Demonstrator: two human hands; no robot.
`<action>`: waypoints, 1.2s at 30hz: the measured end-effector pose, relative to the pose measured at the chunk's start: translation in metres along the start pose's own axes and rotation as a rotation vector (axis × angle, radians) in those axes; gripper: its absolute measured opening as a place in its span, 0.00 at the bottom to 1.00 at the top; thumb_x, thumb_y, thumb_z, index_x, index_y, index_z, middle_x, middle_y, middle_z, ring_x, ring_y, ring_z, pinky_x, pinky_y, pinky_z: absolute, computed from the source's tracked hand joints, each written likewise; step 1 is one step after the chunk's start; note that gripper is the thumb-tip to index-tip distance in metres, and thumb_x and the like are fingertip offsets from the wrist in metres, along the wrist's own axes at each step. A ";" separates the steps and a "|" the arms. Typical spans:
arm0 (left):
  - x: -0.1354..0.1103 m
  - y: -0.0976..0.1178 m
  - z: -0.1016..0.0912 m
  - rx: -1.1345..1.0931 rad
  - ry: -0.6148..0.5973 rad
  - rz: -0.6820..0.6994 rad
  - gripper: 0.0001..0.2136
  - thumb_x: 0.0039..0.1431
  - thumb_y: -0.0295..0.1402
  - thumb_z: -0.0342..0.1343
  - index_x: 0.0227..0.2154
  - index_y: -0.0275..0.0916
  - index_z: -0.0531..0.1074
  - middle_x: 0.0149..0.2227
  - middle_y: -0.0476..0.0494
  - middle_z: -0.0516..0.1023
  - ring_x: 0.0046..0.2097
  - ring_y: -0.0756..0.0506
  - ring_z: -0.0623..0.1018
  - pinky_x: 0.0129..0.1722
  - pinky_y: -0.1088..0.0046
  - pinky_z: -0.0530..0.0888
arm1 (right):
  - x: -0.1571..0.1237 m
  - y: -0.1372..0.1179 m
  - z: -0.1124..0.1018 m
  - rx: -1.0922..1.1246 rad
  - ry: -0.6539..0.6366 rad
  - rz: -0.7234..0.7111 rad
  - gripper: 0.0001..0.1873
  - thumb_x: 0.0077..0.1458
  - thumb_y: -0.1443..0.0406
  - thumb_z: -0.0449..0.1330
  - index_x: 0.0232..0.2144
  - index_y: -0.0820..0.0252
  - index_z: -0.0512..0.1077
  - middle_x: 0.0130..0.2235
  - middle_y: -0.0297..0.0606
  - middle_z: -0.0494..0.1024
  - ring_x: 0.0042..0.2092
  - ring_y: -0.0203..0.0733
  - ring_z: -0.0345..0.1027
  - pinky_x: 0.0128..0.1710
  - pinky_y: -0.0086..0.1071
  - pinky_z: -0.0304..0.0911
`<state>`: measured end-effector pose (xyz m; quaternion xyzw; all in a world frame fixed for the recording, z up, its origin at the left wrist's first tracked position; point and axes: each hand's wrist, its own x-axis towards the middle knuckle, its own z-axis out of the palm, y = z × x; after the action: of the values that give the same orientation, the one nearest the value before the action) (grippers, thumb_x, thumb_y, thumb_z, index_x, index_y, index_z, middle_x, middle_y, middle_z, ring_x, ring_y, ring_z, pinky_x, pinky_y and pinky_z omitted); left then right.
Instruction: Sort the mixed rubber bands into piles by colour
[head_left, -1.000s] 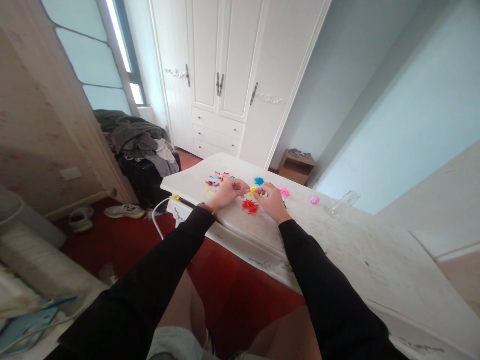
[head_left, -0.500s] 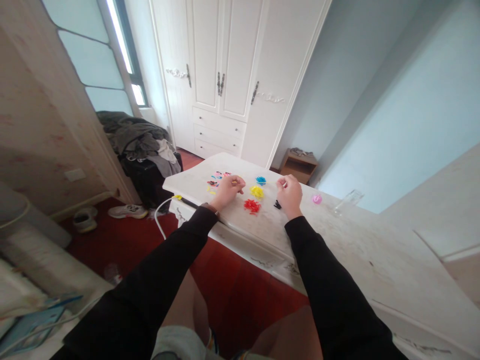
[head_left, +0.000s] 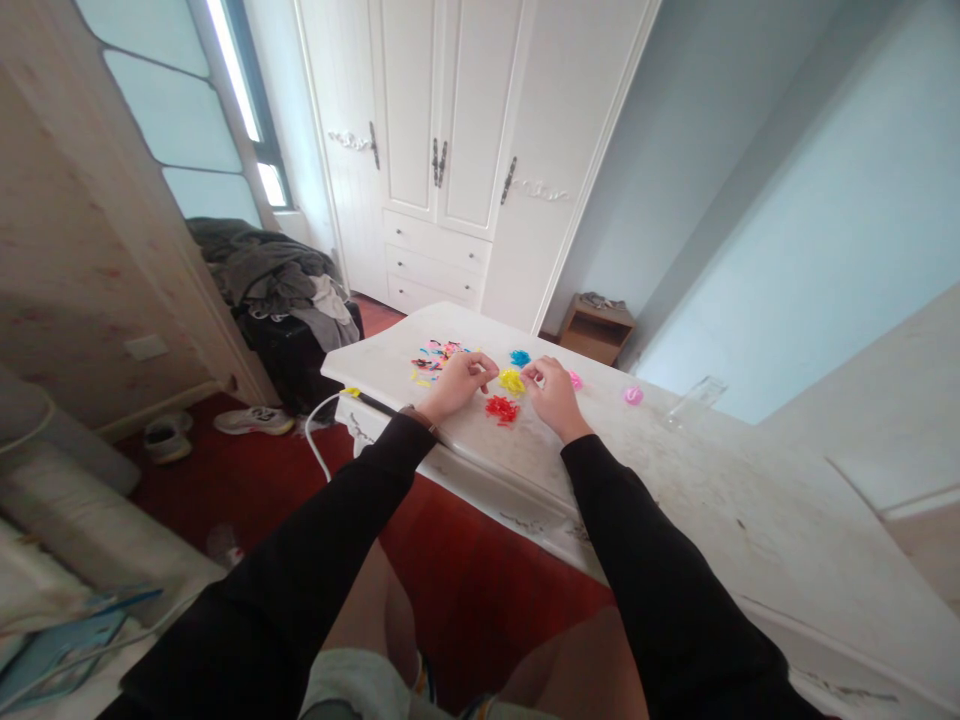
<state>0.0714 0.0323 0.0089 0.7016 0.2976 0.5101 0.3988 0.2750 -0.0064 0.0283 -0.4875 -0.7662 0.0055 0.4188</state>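
Note:
Small bright plastic bits lie sorted by colour on a white table (head_left: 675,470). My left hand (head_left: 459,380) rests there with fingers curled in a pinch, just left of the yellow pile (head_left: 512,381). My right hand (head_left: 553,390) lies to the right of that pile, fingers bent and close together; what they pinch is too small to name. The red pile (head_left: 500,408) sits between my wrists. A blue pile (head_left: 519,357) is beyond the yellow one, a mixed heap (head_left: 435,357) lies at far left, a pink pile (head_left: 575,380) peeks past my right hand.
Another pink bit (head_left: 632,395) and a clear glass (head_left: 694,397) on its side lie farther right. A white cable (head_left: 319,420) hangs off the table's left corner. A white wardrobe (head_left: 465,150) stands behind, clothes (head_left: 277,280) heaped at left, shoes (head_left: 251,420) on the red floor.
One second ago both hands met at the yellow pile; they then parted, the right going out toward the pink pile. Now the right hand has come back beside the yellow pile.

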 end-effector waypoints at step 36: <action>-0.001 0.003 0.003 -0.017 0.006 0.064 0.05 0.56 0.32 0.58 0.29 0.38 0.68 0.30 0.51 0.70 0.25 0.54 0.74 0.25 0.78 0.71 | 0.005 0.006 -0.002 -0.046 0.040 -0.001 0.07 0.55 0.70 0.57 0.27 0.54 0.69 0.33 0.39 0.74 0.41 0.49 0.65 0.45 0.42 0.62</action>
<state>0.0741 0.0297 0.0105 0.7058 0.2718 0.5270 0.3876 0.2796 -0.0007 0.0303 -0.4967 -0.7578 -0.0220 0.4224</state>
